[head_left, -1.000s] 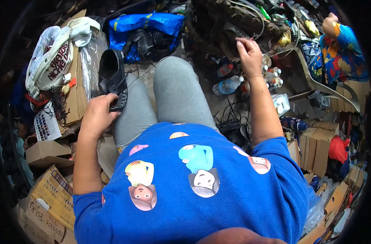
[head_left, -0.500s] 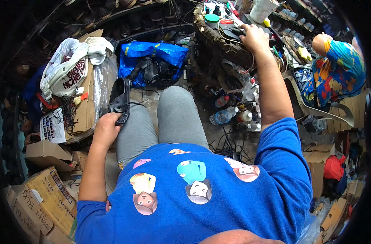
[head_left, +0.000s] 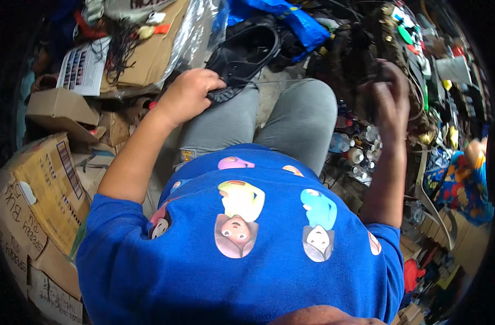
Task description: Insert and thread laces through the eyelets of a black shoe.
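My left hand (head_left: 190,95) grips the near end of a black shoe (head_left: 242,59), which rests on my left knee with its opening upward. A thin dark thread (head_left: 280,81) runs from the shoe to the right, over my knees; its far end is lost to sight. My right hand (head_left: 388,100) is raised beside the dark, rough-edged work stand (head_left: 356,54). Its fingers are smeared by motion, so what they hold, if anything, cannot be made out.
Bottles (head_left: 356,154) stand on the floor right of my knees. A blue bag (head_left: 307,32) lies ahead. Cardboard boxes (head_left: 49,173) are stacked at my left. At the far right is another person's colourful sleeve (head_left: 464,184); a white cup (head_left: 453,70) stands among tools.
My right hand has drawn back from the work stand's top toward me. The view has swung left, and the shoe, still in my left hand, now appears nearer the middle.
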{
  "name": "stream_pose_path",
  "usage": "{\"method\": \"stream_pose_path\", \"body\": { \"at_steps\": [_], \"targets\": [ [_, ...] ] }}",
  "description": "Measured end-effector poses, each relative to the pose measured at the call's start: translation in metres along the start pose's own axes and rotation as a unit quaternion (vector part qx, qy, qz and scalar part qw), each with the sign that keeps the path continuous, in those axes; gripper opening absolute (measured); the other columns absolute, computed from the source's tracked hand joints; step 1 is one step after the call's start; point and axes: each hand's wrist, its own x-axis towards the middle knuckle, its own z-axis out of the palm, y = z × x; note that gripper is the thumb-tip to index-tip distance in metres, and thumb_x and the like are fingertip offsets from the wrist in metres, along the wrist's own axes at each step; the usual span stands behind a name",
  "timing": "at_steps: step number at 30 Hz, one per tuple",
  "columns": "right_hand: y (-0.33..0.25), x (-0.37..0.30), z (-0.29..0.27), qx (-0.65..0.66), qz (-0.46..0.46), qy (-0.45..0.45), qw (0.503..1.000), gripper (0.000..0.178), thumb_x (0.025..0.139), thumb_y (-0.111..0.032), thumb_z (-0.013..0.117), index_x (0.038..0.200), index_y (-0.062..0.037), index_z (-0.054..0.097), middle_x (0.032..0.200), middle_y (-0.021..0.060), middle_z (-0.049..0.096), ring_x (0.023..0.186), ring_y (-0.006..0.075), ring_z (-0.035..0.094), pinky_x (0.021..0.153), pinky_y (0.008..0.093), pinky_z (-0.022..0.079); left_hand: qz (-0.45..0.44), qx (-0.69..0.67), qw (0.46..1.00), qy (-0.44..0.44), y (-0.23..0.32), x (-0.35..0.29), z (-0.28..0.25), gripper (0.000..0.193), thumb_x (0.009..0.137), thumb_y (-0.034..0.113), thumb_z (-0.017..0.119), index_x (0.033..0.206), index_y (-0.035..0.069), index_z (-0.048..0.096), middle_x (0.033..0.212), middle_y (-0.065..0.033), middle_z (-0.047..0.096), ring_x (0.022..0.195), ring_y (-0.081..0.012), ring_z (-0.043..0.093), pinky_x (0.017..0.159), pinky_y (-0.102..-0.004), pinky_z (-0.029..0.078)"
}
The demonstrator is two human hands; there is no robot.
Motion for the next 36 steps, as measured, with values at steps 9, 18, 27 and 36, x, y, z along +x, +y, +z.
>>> {"method": "stream_pose_path", "body": {
  "at_steps": [9,18,27,36],
  "targets": [
    [0.019,-0.034,0.154,-0.077,-0.046,-0.303,0.949,0.034,0.089,-0.019,0.06,0.122,-0.0138,0.058,0.087,0.0139,0.055,0.077,0.0294,0.058,0.07,0.0375,0.047,0.006,-0.029,0.999,0.044,-0.01,0.002,0.007,0.033,0.058,-0.005,0.063,0.09,0.001,0.066,0.091,-0.0121,0.062,0.093,-0.0314,0.058,0.085,-0.0398,0.046],
    [0.022,-0.025,0.173,-0.072,-0.045,-0.289,0.953,0.034,0.088,-0.018,0.06,0.121,-0.0134,0.059,0.087,0.0146,0.057,0.076,0.03,0.059,0.071,0.0374,0.047,-0.011,-0.013,0.996,0.082,-0.014,-0.002,0.01,0.026,0.061,-0.005,0.061,0.085,0.002,0.066,0.085,-0.0096,0.063,0.089,-0.0286,0.059,0.083,-0.0386,0.047],
    [0.003,-0.019,0.172,-0.224,-0.064,-0.324,0.917,0.036,0.086,-0.019,0.059,0.121,-0.0199,0.059,0.076,0.0172,0.06,0.07,0.0364,0.061,0.065,0.0448,0.05,0.0,0.015,0.995,0.095,-0.015,-0.009,0.018,0.024,0.061,-0.005,0.061,0.083,0.003,0.066,0.087,-0.0088,0.062,0.091,-0.0272,0.058,0.084,-0.0384,0.046],
    [-0.009,-0.003,0.174,-0.267,-0.036,-0.383,0.884,0.031,0.088,-0.024,0.052,0.117,-0.0157,0.06,0.081,0.0215,0.065,0.077,0.0374,0.063,0.069,0.0471,0.05,-0.033,-0.018,0.999,-0.032,0.003,0.012,-0.027,0.018,0.066,0.008,0.068,0.083,0.002,0.064,0.096,-0.0122,0.063,0.099,-0.0301,0.058,0.087,-0.0385,0.046]
  ]
}}
